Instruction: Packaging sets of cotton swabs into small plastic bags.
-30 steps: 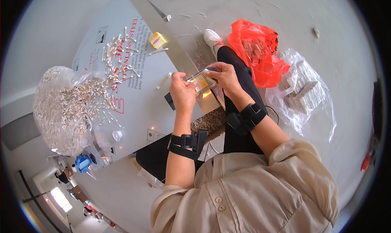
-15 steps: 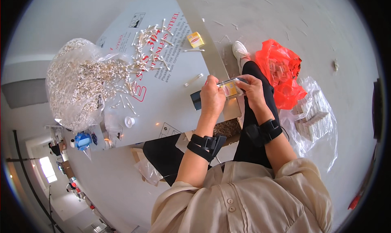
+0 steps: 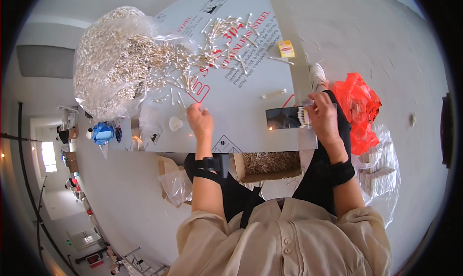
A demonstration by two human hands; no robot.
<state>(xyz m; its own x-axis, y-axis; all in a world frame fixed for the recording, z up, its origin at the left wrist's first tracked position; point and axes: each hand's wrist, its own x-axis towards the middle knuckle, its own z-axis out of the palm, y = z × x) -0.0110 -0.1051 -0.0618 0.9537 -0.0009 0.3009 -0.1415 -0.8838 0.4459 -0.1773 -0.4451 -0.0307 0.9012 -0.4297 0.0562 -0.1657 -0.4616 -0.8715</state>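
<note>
My right hand (image 3: pixel 322 114) is closed on a small pack of cotton swabs (image 3: pixel 304 117), whose white tips show in a row. The pack is at the table's right edge, against a dark flat rectangle (image 3: pixel 282 118). My left hand (image 3: pixel 200 119) is over the table, its fingers curled together just below a few loose cotton swabs (image 3: pixel 181 100). Whether anything is between those fingers is too small to tell. A larger heap of loose swabs (image 3: pixel 222 59) spreads out from a big clear plastic bag (image 3: pixel 108 68) full of swabs.
A yellow box (image 3: pixel 286 49) and a small white cup-like piece (image 3: pixel 175 123) are on the film-covered table (image 3: pixel 255 95). Below its edge is a cardboard box (image 3: pixel 270 166) of swabs. A red bag (image 3: pixel 354 107) and a clear bag of packs (image 3: pixel 381 172) are on the floor.
My hands have parted. The left let go of the pack and moved left toward the loose swabs; the right brought the pack to the table's edge. The view has shifted too.
</note>
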